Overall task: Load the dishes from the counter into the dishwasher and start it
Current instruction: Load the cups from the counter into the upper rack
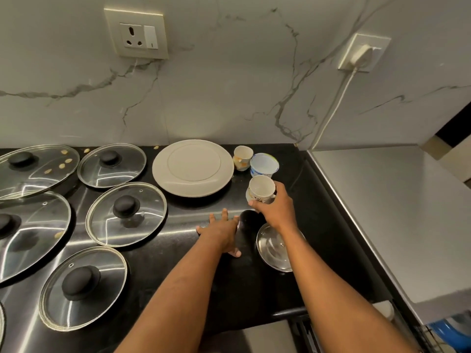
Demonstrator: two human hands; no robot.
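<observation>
On the desk [158, 261], right grip [276, 211] clasps a cup [261, 188], left grip [220, 231] lies spread; next, probably lower it into the dishwasher rack [424, 336].

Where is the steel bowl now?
In the head view, the steel bowl sits on the black counter, right of the left hand, nearer the person than the cup in the right hand.

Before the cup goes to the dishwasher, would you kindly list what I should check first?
1. Grip of the right hand on the cup: fingers curled round it, ok.
2. Cup empty: inside looks bare, ok.
3. The left hand off the cup: flat on the counter, ok.
4. Way back clear: steel bowl lies under the right forearm, not ok.
5. Free slot in the dishwasher rack: only a corner shows, cannot tell.
</observation>
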